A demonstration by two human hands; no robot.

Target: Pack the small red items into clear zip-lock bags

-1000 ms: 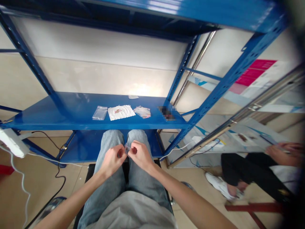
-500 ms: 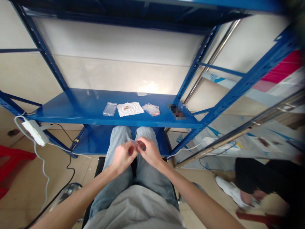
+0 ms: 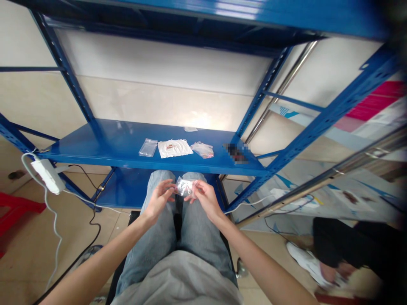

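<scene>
A small clear plastic bag (image 3: 185,187) is stretched over my knees, shiny with glare; whatever it contains is too small to make out. My right hand (image 3: 205,198) pinches its right side between thumb and fingers. At the opposite edge, the bent fingertips of my left hand (image 3: 161,197) take hold of the bag. Beyond my knees, on the blue shelf (image 3: 121,144), lie a flat clear plastic bag (image 3: 148,148), a white drawstring pouch (image 3: 179,149) with a brown mark, and a clear bag (image 3: 202,150) with small pinkish pieces.
A pixelated dark object (image 3: 235,153) lies at the shelf's right end. A white power strip (image 3: 49,176) hangs by the left post with cables trailing down. Someone's leg and white shoe (image 3: 308,260) show at right. A red stool (image 3: 19,214) stands at left.
My hands were close together with the fingertips meeting around the bag. They have since moved apart, and the bag now shows spread flat between them. The view has shifted slightly.
</scene>
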